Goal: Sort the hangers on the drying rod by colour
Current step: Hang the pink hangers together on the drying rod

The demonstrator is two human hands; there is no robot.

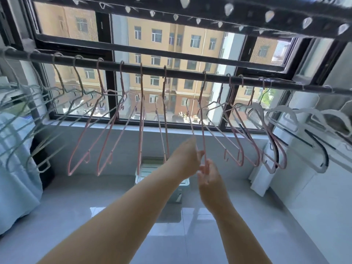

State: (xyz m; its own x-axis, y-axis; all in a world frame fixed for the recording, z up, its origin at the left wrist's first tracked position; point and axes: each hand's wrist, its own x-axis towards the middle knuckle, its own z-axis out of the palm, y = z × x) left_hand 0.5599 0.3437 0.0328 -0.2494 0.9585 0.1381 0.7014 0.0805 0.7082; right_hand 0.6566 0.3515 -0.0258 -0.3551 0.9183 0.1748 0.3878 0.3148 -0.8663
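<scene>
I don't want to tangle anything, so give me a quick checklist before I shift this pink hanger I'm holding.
1. Left hand pinches the pink hanger near its bottom: ok.
2. Right hand holds the same lower end: ok.
3. Its hook sits over the rod: ok.
4. Green hangers grouped at the left: ok.
5. White hangers at the right free of pink ones: cannot tell, the wires overlap there.
6. Held hanger free of its neighbours' wires: cannot tell.
</scene>
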